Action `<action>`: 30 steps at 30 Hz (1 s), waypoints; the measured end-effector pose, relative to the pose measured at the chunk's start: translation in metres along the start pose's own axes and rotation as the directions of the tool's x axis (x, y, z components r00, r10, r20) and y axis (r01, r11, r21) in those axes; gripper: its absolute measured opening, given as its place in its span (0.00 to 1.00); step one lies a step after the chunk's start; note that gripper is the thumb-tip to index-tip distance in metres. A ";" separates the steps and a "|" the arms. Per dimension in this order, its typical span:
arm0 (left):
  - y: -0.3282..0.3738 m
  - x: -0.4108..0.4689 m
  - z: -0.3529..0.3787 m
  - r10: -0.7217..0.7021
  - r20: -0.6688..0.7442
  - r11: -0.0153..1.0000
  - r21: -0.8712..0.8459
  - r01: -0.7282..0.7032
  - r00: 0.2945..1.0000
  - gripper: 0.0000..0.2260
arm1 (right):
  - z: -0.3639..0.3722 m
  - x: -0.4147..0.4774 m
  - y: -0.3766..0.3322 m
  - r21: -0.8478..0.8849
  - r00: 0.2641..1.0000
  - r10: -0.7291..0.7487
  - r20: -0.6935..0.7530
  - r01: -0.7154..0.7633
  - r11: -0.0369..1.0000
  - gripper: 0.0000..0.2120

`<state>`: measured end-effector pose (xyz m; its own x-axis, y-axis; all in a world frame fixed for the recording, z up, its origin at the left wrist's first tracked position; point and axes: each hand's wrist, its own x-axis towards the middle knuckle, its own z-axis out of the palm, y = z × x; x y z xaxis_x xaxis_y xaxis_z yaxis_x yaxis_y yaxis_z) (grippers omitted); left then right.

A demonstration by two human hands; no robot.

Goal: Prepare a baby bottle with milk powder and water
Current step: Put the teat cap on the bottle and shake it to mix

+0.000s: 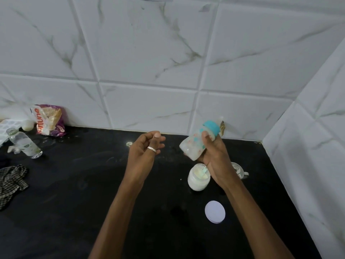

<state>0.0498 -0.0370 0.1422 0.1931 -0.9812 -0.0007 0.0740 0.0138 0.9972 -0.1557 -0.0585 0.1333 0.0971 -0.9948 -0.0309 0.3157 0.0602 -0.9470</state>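
Baby bottle (pixel 194 144) lies tilted in right hand (pixel 214 156) grip.

Jar (pixel 198 179) on the desk (pixel 93 193), lid (pixel 215 212) in front of it; water bottle (pixel 24 143) far left, packet (pixel 49 120) behind.

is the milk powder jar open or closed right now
Open. The milk powder jar has no lid on, powder shows through its mouth, and a white lid lies apart from it on the black counter.
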 end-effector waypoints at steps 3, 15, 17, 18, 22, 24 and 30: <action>0.001 0.000 0.000 -0.001 0.008 1.000 0.011 0.001 1.000 0.11 | 0.000 -0.004 -0.001 -0.191 0.993 0.071 0.100 -0.051 0.980 0.25; 0.000 -0.002 0.001 0.006 0.012 1.000 0.001 -0.006 1.000 0.11 | -0.005 0.000 -0.001 -0.048 0.999 0.025 -0.048 -0.027 0.998 0.34; 0.000 -0.002 0.001 0.005 0.007 1.000 0.002 -0.005 1.000 0.12 | -0.004 0.001 -0.001 -0.051 0.997 0.012 -0.079 -0.016 0.999 0.32; 0.000 -0.002 0.001 0.005 0.006 1.000 0.001 -0.005 1.000 0.11 | -0.004 -0.001 -0.002 -0.120 0.999 0.027 -0.039 -0.031 0.992 0.27; -0.001 -0.001 0.002 0.005 0.014 1.000 0.003 -0.005 1.000 0.10 | -0.005 -0.002 -0.001 -0.197 0.998 0.059 0.008 -0.056 0.979 0.26; -0.001 -0.001 0.002 0.004 0.013 1.000 -0.009 -0.004 1.000 0.10 | -0.003 0.000 -0.003 -0.050 0.996 0.014 -0.091 -0.019 0.999 0.26; -0.002 -0.001 0.003 -0.005 0.013 1.000 -0.013 0.005 1.000 0.10 | 0.003 -0.006 -0.005 -0.227 0.995 0.065 0.072 -0.047 0.973 0.19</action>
<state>0.0462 -0.0372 0.1409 0.1795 -0.9837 -0.0048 0.0875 0.0111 0.9961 -0.1556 -0.0529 0.1394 0.1854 -0.9802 -0.0694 0.0887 0.0871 -0.9922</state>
